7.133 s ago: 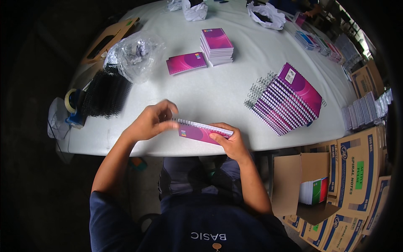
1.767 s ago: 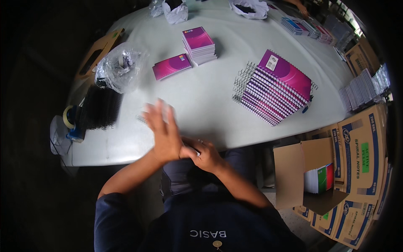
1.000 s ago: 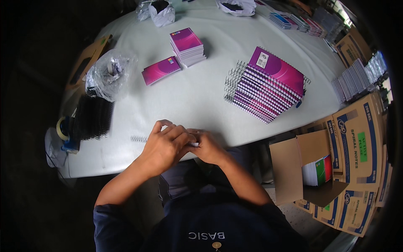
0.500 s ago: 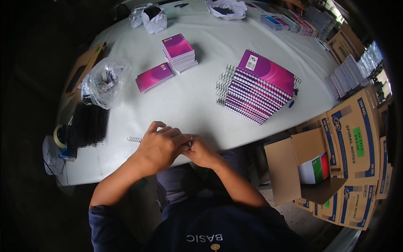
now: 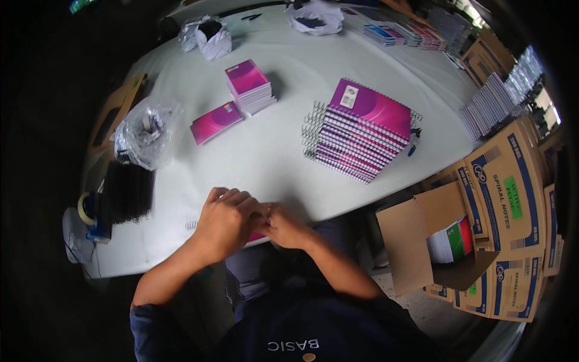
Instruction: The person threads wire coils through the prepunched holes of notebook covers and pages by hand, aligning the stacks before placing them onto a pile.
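Where the near edge of the table (image 5: 277, 163) runs in front of the person, a purple notebook (image 5: 256, 236) shows only as a pink sliver, low between the two hands; the rest is covered, so its long axis cannot be told. From the far side of the left hand (image 5: 226, 220) a short length of wire coil (image 5: 192, 225) juts out, pointing toward the table's left edge, its axis roughly in line with the near edge. Whether it joins the notebook under the palm is hidden. The left hand is much the nearer one to that coil, lying between it and the right hand (image 5: 286, 226).

The left fingers are curled over, knuckles up, tips out of sight, so I cannot tell what they pinch. The right fingers are bent together and seem to grip the notebook's right end, touching or nearly touching the left fingertips.

Farther out, a bundle of black coils (image 5: 128, 192) and a tape dispenser (image 5: 93, 217) sit toward the near left corner. Mid-table stand a tall stack of purple booklets (image 5: 250, 90) and a lower stack (image 5: 217, 120) just beside it; toward the right edge lies a pile of coil-bound notebooks (image 5: 362, 133).
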### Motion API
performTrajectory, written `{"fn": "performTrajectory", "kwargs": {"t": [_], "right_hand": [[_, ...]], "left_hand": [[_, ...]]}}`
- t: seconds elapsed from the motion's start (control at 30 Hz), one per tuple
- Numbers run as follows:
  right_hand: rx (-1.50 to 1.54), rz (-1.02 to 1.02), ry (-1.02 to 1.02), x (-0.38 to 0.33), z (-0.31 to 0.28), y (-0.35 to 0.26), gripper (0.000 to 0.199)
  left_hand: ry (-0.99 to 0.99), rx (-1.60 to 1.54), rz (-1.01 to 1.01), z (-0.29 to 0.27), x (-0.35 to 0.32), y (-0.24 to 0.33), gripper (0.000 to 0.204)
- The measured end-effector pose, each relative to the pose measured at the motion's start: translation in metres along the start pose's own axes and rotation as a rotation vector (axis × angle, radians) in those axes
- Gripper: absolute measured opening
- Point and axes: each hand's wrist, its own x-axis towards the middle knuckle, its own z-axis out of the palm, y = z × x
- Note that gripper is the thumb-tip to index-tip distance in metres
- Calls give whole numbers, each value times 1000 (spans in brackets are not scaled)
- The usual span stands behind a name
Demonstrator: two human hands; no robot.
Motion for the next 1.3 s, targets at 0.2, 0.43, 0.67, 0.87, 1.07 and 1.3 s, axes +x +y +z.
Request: {"fn": "performTrajectory", "kwargs": {"t": [0.2,0.43,0.67,0.87,1.07,1.3], "right_hand": [[153,38,106,-27,-23,-44,24],[217,-551,1160,-17,-107,-129,34],[-226,-182,1335,-7,-161,-103,62],[-99,-181,1320,-6,-169,-90,49],[-239,-210,1433,3,-158,-74,33],[-603,-441,1522,-48,-166,-65,18]], "left_hand": [[59,-73,-38,-17,14,14,44],[569,-900,61,-29,75,67,64],[937,-162,352,3,184,97,36],[825,-112,267,38,190,83,24],[888,-692,-146,58,201,45,23],[915,-305,-285,28,174,-62,22]]}}
